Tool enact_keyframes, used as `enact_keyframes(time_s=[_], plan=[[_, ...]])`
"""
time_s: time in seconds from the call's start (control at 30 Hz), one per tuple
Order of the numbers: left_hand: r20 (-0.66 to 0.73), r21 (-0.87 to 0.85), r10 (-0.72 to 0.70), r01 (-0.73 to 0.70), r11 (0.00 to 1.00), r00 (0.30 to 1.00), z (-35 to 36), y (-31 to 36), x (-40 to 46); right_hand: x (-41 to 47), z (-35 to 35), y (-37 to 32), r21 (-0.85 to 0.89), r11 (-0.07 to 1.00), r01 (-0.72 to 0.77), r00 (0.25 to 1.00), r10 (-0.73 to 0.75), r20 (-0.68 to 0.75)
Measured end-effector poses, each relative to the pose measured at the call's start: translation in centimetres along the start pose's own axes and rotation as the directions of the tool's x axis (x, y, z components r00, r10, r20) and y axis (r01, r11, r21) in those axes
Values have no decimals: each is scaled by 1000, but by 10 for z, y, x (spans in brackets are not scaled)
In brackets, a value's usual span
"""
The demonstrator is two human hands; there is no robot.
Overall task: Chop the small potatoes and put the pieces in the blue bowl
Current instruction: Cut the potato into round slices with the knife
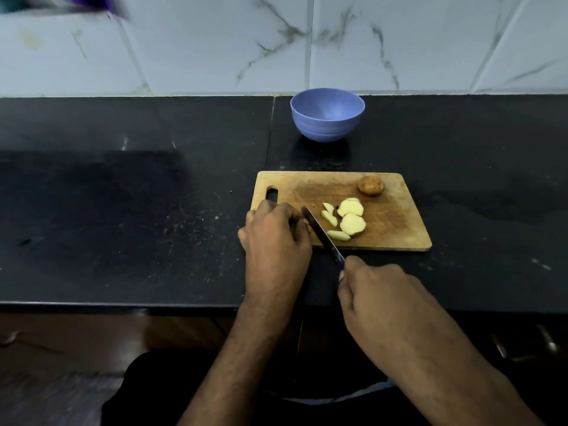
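A wooden cutting board (396,222) lies on the black counter. On it sit several pale potato slices (350,221) and one whole brown potato (371,186) at the far right corner. My right hand (378,290) grips the handle of a knife (322,235), whose blade points up-left across the board's front edge, left of the slices. My left hand (275,232) rests curled on the board's left end, fingertips by the blade; what it holds, if anything, is hidden. The blue bowl (327,114) stands beyond the board, and its visible inside looks bare.
The black counter (123,210) stretches wide on both sides of the board. A white marble-tiled wall (399,41) rises right behind the bowl. The counter's front edge runs just under my wrists.
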State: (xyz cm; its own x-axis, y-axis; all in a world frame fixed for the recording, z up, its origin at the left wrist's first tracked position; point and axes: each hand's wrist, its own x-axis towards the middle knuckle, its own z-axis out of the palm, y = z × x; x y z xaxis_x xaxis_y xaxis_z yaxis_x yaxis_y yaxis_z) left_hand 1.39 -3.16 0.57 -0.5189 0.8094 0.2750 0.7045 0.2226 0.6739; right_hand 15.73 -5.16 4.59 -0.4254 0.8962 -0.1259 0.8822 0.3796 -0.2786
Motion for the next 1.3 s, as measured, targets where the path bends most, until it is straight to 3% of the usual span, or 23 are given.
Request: enact_keyframes(time_s=[0.43, 0.7, 0.97, 1.2, 1.3], plan=[[-30, -4, -40, 40, 999, 999, -3, -3, -8, 17, -26, 10, -34, 998, 56, 997, -57, -48], [37, 108, 6, -10, 994, 999, 0, -2, -4, 2, -22, 15, -11, 1000, 26, 1000, -27, -16], [-55, -86, 36, -40, 995, 998, 0, -7, 2, -3, -12, 11, -20, 1000, 17, 998, -18, -57], [61, -101, 259, -252, 963, 964, -7, 3, -9, -7, -8, 7, -74, 997, 24, 996, -30, -85], [115, -71, 191, -184, 980, 975, -4, 4, -7, -8, -9, 7, -62, 998, 21, 998, -25, -63]])
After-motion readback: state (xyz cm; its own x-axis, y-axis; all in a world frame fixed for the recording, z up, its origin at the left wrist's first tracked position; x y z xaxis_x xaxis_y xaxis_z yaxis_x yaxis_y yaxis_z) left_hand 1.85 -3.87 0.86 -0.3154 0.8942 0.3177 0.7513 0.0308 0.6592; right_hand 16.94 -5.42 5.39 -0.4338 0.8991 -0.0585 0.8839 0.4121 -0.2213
